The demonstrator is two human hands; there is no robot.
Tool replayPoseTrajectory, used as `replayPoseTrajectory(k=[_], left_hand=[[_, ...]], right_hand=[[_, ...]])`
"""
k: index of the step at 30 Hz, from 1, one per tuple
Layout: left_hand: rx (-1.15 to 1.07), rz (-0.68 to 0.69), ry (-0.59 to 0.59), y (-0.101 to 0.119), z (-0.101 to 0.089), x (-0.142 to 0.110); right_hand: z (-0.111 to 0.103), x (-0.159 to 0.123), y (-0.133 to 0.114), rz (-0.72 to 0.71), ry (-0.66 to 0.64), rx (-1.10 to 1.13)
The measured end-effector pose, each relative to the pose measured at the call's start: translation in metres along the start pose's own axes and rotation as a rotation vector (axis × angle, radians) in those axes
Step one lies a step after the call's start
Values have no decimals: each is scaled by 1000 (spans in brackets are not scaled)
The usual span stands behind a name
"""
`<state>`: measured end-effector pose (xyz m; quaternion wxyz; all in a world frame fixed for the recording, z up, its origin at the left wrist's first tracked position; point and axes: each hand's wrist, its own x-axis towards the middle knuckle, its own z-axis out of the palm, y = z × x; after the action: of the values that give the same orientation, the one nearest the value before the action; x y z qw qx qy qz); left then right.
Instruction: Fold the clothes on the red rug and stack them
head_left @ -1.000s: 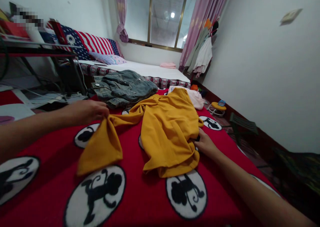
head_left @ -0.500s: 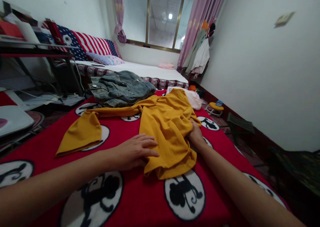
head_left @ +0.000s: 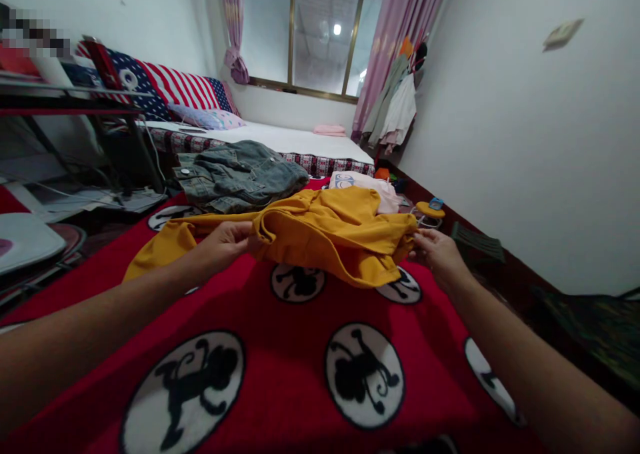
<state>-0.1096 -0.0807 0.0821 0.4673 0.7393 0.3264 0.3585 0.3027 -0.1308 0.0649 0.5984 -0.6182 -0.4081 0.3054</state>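
Note:
A mustard-yellow long-sleeved top (head_left: 330,231) is stretched between my hands, its lower edge lifted off the red blanket (head_left: 280,354) with round monkey prints. My left hand (head_left: 227,244) pinches the left end of that edge. At the opposite end, my right hand (head_left: 437,251) is closed on the fabric. One sleeve trails to the left and lies on the blanket, partly behind my left forearm. Just beyond the top is a crumpled denim jacket (head_left: 245,174). A pale pink garment (head_left: 385,191) lies behind it to the right.
A bed (head_left: 290,137) with a white sheet stands under the window. On the left are a cluttered desk (head_left: 60,94) and a white chair seat (head_left: 25,241). A yellow stool (head_left: 430,211) and a dark folding stool (head_left: 477,241) stand along the right wall.
Both hands have taken hold of the yellow top's lower edge and raised it away from me. My left hand, open before, is now closed; my right hand has moved outward to the right.

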Motion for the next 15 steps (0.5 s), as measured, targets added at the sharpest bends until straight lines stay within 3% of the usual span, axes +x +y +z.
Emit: replayPoseTrajectory(k=[3, 6, 8, 11, 13, 15], left_hand=[[20, -46, -117, -8, 9, -9], [30, -77, -198, -18, 13, -18], [29, -96, -168, -25, 12, -21], [20, -123, -61, -31, 7, -21], [3, -135, -7, -35, 4, -20], [-14, -135, -4, -39, 5, -19]], right_hand=[[7, -18, 15, -35, -54, -103], [17, -48, 30, -301, -15, -214], [22, -70, 35, -533, -49, -372], [27, -88, 36, -811, -290, -719], [29, -86, 36, -859, -380, -880], [30, -75, 38, -842, -325, -949]])
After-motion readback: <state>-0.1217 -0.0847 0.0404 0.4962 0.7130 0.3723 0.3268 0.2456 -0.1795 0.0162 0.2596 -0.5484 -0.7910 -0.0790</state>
